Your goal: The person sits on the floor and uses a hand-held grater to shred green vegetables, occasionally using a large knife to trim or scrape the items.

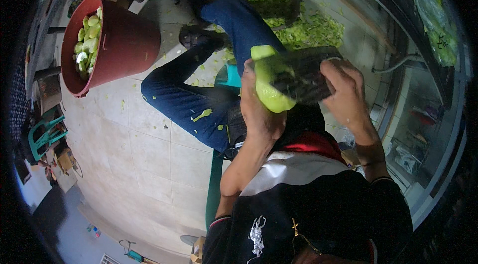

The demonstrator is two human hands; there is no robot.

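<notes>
My left hand (260, 109) is closed round a large pale green fruit (274, 94), glossy and partly pared, whose exact kind I cannot make out. Against its right side lies the broad dark blade of a cleaver (309, 74), smeared by motion and hiding part of the fruit. At the other end of the blade, my right hand (346, 87) grips the cleaver, the handle mostly covered by the fingers. Both hands are above my lap. Bits of green peel (203, 114) cling to my blue trouser leg.
A tilted red bucket (124, 40) at the left holds several pale green pieces. Beyond my knee stands a basin (297, 7) of green fruit, beside a heap of peelings (318, 31) on the tiled floor (144, 159). A metal-framed shelf (443, 129) runs along the right.
</notes>
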